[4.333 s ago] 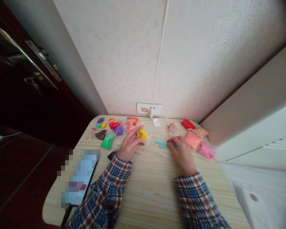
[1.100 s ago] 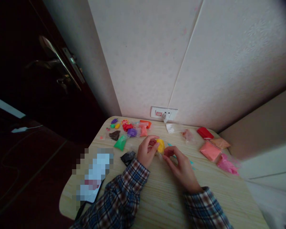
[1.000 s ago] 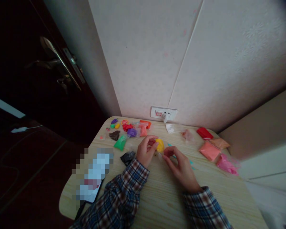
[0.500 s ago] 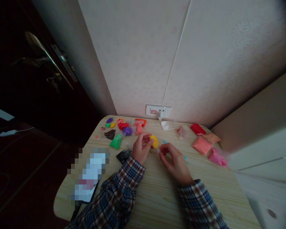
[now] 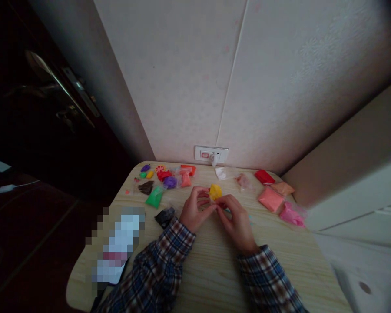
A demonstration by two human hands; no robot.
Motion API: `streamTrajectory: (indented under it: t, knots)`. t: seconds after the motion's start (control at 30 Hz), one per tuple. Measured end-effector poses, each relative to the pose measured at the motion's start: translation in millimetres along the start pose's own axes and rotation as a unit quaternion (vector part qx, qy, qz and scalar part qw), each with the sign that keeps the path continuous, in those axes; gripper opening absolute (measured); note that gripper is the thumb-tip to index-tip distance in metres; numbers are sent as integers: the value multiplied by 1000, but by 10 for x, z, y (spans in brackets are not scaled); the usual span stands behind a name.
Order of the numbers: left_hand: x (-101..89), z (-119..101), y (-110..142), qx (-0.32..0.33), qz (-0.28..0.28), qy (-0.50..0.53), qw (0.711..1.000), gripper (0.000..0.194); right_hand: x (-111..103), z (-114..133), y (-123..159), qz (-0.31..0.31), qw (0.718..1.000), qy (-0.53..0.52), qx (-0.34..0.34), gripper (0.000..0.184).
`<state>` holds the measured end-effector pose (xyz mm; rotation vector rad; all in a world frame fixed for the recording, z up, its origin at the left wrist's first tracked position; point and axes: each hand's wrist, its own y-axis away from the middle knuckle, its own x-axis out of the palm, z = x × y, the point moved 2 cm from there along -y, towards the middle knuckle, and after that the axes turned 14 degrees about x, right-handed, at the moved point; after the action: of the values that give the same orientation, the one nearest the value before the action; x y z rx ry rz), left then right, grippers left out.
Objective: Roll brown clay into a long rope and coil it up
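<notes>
Above the middle of the table, a small clear bag of yellow modelling clay (image 5: 215,191) is between my two hands. My left hand (image 5: 194,211) is closed, with thumb and fingertips pinching the bag's clear edge from the left. My right hand (image 5: 237,224) pinches the same edge from the right, its fingertips meeting those of the left. The yellow lump bulges out beyond the fingertips. Something thin and light blue (image 5: 250,217) lies on the table, mostly hidden by my right hand. A black packet (image 5: 164,217) rests just left of my left hand.
Green (image 5: 154,197), brown (image 5: 146,187), purple (image 5: 170,182) and red packets lie at the table's back left, near small coloured clay pieces. Salmon (image 5: 271,199), pink (image 5: 292,214) and red packets lie right. A blurred-out phone (image 5: 120,243) is at the left; a wall socket (image 5: 211,154) sits behind.
My left thumb has come down off the yellow clay to the bag's clear edge, and both hands' fingertips have drawn together there. The whole view has shifted slightly.
</notes>
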<state>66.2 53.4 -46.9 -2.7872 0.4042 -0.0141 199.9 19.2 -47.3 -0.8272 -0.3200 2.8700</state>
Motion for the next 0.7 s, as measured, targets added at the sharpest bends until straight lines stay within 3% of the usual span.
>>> streamTrajectory:
  t: [0.3, 0.7]
  knots:
    - [-25, -27, -25, 16, -22, -37, 999, 22, -12, 28, -6, -30, 999, -11, 2, 8]
    - [14, -91, -21, 109, -29, -154, 982, 20, 30, -48, -20, -46, 998, -38, 18, 7]
